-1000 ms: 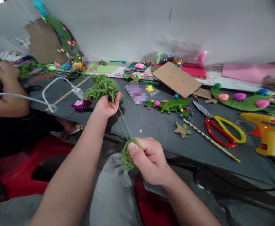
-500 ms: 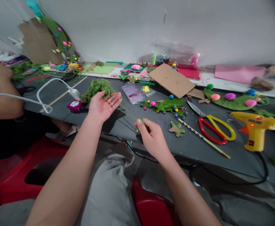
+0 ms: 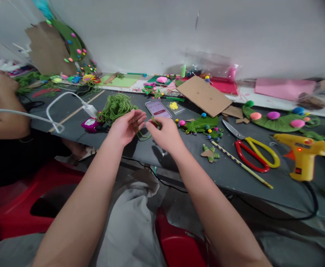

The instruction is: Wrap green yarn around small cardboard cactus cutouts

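Note:
My left hand point(image 3: 126, 128) is held palm up beside the green yarn bundle point(image 3: 118, 107), its fingers loosely curved and apart. A slack loop of green yarn point(image 3: 144, 138) hangs between my two hands; whether it touches the left fingers I cannot tell. My right hand point(image 3: 165, 133) is closed, thumb against fingers, around a small green yarn-wrapped piece point(image 3: 157, 123) that is mostly hidden. To the right of that hand lies a cardboard star point(image 3: 210, 152) partly wrapped in green yarn.
Behind my hands lies a phone point(image 3: 159, 109). Scissors point(image 3: 248, 148), a spotted stick point(image 3: 241, 163) and a yellow glue gun point(image 3: 304, 152) with its light on lie to the right. A white cable point(image 3: 68, 94) loops at left, near another person's arm point(image 3: 6, 107).
My right hand has moved up and left, close to my left hand. The yarn between them, taut before, now hangs slack. The left fingers have curled a little.

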Demonstrator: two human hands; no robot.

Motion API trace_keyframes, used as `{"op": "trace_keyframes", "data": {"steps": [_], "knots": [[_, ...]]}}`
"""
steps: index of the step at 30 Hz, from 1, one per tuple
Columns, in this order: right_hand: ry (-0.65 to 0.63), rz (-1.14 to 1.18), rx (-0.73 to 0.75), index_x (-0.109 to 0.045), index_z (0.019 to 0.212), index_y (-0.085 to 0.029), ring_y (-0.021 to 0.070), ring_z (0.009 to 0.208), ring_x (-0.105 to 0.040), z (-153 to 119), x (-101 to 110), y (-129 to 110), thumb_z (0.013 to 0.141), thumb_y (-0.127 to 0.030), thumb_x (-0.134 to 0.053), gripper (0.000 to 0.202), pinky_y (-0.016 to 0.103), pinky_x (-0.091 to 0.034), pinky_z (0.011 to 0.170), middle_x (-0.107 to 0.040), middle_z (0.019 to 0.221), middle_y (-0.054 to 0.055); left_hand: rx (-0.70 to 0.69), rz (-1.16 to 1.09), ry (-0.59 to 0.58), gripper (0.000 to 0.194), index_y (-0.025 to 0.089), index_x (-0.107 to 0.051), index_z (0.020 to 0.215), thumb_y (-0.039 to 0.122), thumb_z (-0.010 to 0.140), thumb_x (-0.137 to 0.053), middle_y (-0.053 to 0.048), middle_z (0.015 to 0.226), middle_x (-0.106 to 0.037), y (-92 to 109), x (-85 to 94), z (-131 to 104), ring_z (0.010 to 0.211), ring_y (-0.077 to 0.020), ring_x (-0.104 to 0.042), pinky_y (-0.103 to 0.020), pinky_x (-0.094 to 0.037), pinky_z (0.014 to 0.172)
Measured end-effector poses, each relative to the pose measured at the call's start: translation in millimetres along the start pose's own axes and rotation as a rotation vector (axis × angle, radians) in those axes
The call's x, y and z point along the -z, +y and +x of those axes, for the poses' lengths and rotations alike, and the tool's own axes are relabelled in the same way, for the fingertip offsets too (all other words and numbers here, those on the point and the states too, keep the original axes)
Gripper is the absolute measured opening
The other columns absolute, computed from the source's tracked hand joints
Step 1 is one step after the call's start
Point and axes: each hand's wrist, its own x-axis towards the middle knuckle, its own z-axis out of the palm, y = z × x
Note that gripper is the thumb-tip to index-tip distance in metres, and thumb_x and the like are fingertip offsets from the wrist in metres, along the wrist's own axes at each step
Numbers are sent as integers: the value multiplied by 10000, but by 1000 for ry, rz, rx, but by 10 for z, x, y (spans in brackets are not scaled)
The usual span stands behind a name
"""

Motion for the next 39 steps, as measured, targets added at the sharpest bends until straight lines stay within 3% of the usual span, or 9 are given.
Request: {"op": "trace_keyframes", "data": {"steps": [5,10,15,20,23,27,32,39], "knots": [[-131,-29,-24,-626,797,-192,165,734,-531,425,-424,141,867,-282,-602,117,287,-387,696,-626,785,16,-20,82,-26,254,102,-762,951,155,996,-518,-68,772,-770,-19,-2,-68,617,-118,-699,-189,-525,568],[-143,61,-20,-558,793,-200,156,767,-538,477,-600,209,967,-294,-421,240,266,-388,706,-600,807,21,-10,78,-9,275,92,-755,945,181,1011,-504,-47,689,-734,17,26,-27,559,-114,-663,-192,-511,550],[-208,121,14,-483,697,-217,144,674,-455,229,-591,88,917,-302,-467,237,267,-328,639,-494,683,-21,2,2,79,361,107,-706,1017,359,1065,-452,-115,816,-788,114,39,79,705,-178,-750,-260,-586,673],[-269,171,158,-353,689,-222,128,647,-349,-140,-537,-107,937,-280,-450,273,283,-244,616,-386,656,-44,27,76,119,313,145,-678,982,308,1083,-430,-50,801,-792,134,88,170,662,-125,-740,-209,-500,574],[-312,186,185,-324,690,-223,121,626,-314,-271,-488,-163,947,-272,-450,290,292,-213,600,-346,640,-52,37,98,115,227,149,-681,968,279,1053,-515,-28,812,-796,102,112,192,666,-102,-739,-191,-468,563],[-356,143,191,-333,693,-217,112,614,-299,-318,-440,-182,936,-249,-456,274,295,-204,597,-331,636,-56,29,68,100,107,152,-690,959,231,995,-628,-15,799,-790,43,55,180,663,-88,-737,-177,-488,585],[-417,117,245,-347,687,-212,104,610,-318,-324,-436,-205,940,-236,-442,271,300,-208,601,-354,640,-56,23,-50,117,119,126,-679,954,95,992,-570,-36,735,-766,25,-35,195,625,-84,-731,-149,-558,614],[-539,111,396,-288,709,-220,112,648,-273,-463,-384,-304,922,-188,-448,268,296,-243,638,-336,677,-53,-56,-254,200,159,95,-650,969,35,1001,-506,-31,662,-738,68,14,266,607,-91,-737,-155,-627,695]]}}
